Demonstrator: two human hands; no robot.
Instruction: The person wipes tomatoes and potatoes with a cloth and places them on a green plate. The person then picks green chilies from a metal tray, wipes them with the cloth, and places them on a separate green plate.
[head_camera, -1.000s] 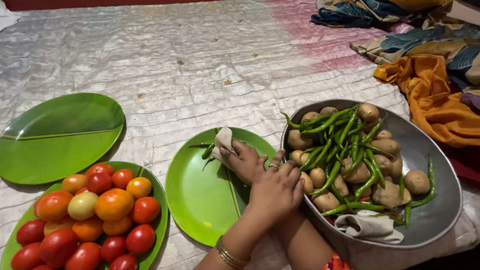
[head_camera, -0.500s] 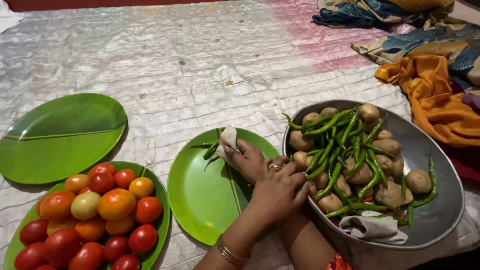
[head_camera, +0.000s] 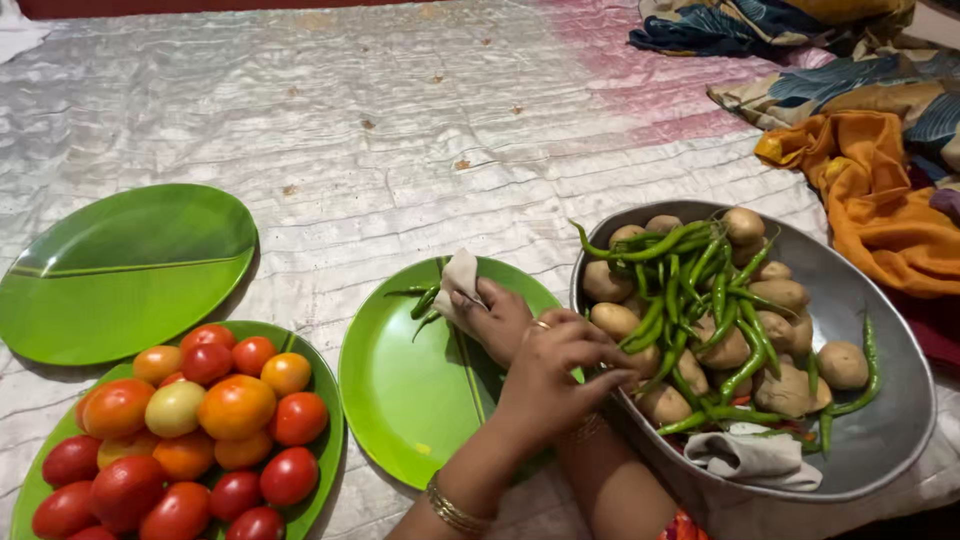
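2 hands: crossed over each other
Left hand (head_camera: 553, 368): fingers pinched at the steel bowl (head_camera: 880, 440) rim, by green chillies (head_camera: 700, 300)
Right hand (head_camera: 497, 318): gripping a white cloth (head_camera: 458, 280) on the middle green plate (head_camera: 400, 400)

A green plate (head_camera: 40, 490) heaped with red, orange and yellow tomatoes (head_camera: 185, 425) sits at lower left on a shiny white sheet (head_camera: 420, 120). Just behind it lies an empty green oval plate (head_camera: 120, 270). Crumpled orange and blue cloths (head_camera: 870, 190) are bunched at upper right.
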